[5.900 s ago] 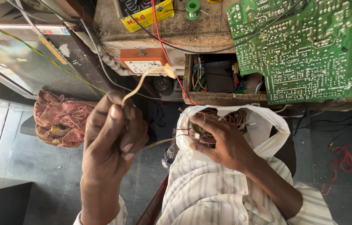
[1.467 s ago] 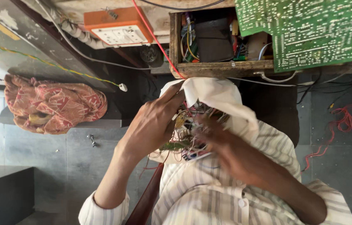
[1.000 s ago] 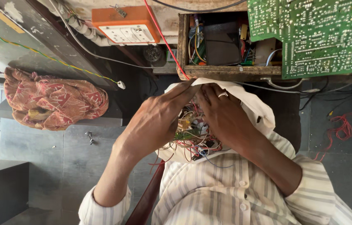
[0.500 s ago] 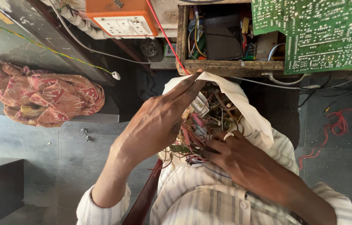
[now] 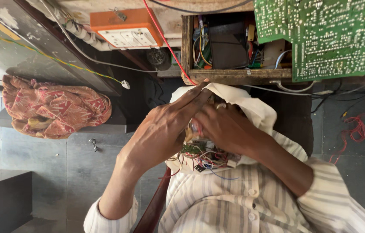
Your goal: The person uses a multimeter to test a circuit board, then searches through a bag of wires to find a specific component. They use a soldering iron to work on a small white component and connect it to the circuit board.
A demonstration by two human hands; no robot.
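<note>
**Both hands at the mouth of the cloth bag**

Left hand [image 5: 161, 133] pinches the rim of the cream-white cloth bag [image 5: 251, 108], fingers extended up along the edge, thumb side against the fabric; it holds the mouth open. Right hand [image 5: 225, 127] reaches into the same opening, fingers curled among the contents. Whether it grips any one piece cannot be told; the fingertips are hidden by the left hand and the bag edge.

The bag rests on the lap, against the striped cream shirt [image 5: 234, 203]. At its lower lip, a tangle of small electronic parts and thin red, blue and white wires [image 5: 206, 157] spills out, touching both hands.

Relative to the bag:
- directly above, an open wooden box of dark components and wiring [image 5: 230, 47];
- above right, a green printed circuit board, solder side showing [image 5: 338, 34];
- above left, an orange-and-white socket board [image 5: 126, 30];
- far left, a bundled red-patterned cloth [image 5: 55, 108] on a dark ledge;
- far right, loose red wire [image 5: 357, 129] on the grey floor.
</note>
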